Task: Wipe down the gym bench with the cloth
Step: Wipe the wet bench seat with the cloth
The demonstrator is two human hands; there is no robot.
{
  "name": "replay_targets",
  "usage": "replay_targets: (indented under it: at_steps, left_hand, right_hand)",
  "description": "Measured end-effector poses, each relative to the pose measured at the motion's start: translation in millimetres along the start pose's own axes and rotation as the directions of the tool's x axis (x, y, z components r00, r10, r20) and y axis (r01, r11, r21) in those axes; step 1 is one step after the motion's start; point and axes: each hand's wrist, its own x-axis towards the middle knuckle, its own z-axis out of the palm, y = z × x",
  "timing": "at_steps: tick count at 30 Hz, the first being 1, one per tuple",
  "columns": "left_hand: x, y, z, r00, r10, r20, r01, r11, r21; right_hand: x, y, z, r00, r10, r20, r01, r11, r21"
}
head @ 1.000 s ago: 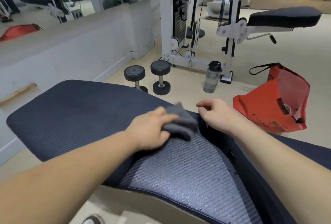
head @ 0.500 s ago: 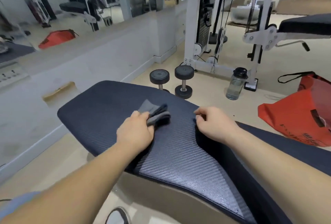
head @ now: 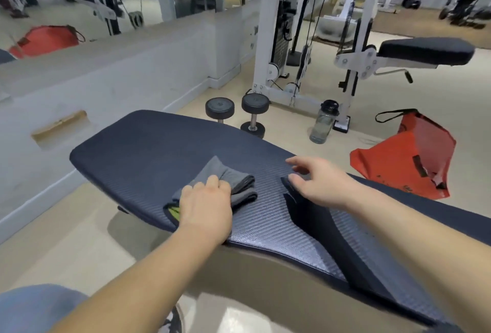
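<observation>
The dark blue ribbed gym bench (head: 148, 146) runs from the centre left toward the lower right, with a gap between its two pads. A folded grey cloth (head: 231, 181) with a yellow-green patch at its near edge lies on the left pad. My left hand (head: 206, 205) presses down on the cloth's near half, fingers curled over it. At the gap between the pads rests my right hand (head: 318, 181), fingers spread and holding nothing.
Two black dumbbells (head: 236, 112) and a clear water bottle (head: 322, 122) stand on the floor beyond the bench. A red bag (head: 403, 162) lies to the right. A white cable machine (head: 276, 40) and another padded seat (head: 425, 50) stand behind. A low grey wall with mirrors runs along the left.
My left hand has slid the cloth leftward along the pad, from beside the gap toward the pad's near edge. My right hand has opened its fingers at the gap.
</observation>
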Motion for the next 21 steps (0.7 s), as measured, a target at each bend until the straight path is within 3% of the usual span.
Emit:
replay_targets:
  at_steps: [3, 6, 8, 11, 12, 17, 19, 21]
  left_hand:
    - [-24, 41, -5, 0.974, 0.225, -0.015, -0.225, 0.974, 0.005]
    - [-28, 50, -11, 0.891, 0.450, -0.070, -0.452, 0.892, -0.025]
    - [-6, 47, -9, 0.920, 0.384, -0.071, -0.388, 0.921, -0.047]
    - [17, 69, -9, 0.995, 0.064, -0.074, -0.080, 0.968, -0.238]
    - [17, 87, -9, 0.996, 0.036, -0.083, -0.059, 0.953, -0.296]
    - [13, 140, -10, 0.927, 0.361, -0.100, -0.374, 0.876, -0.305]
    - [45, 139, -9, 0.945, 0.308, -0.108, -0.326, 0.907, -0.268]
    - [78, 145, -10, 0.985, 0.140, -0.103, -0.164, 0.944, -0.287]
  right_hand:
    - [-13, 26, -22, 0.997, 0.063, -0.037, -0.062, 0.997, 0.036]
    - [-27, 59, -31, 0.976, 0.123, -0.180, -0.110, 0.991, 0.079]
    - [-35, 87, -35, 0.957, 0.171, -0.236, -0.159, 0.985, 0.069]
    - [-47, 124, -44, 0.924, 0.252, -0.286, -0.239, 0.968, 0.081]
    - [-48, 134, -46, 0.918, 0.267, -0.293, -0.254, 0.964, 0.081]
    - [-45, 157, -48, 0.928, 0.267, -0.261, -0.255, 0.964, 0.077]
    - [-44, 165, -49, 0.927, 0.273, -0.258, -0.264, 0.962, 0.069]
    - [-46, 173, -48, 0.931, 0.273, -0.243, -0.259, 0.962, 0.086]
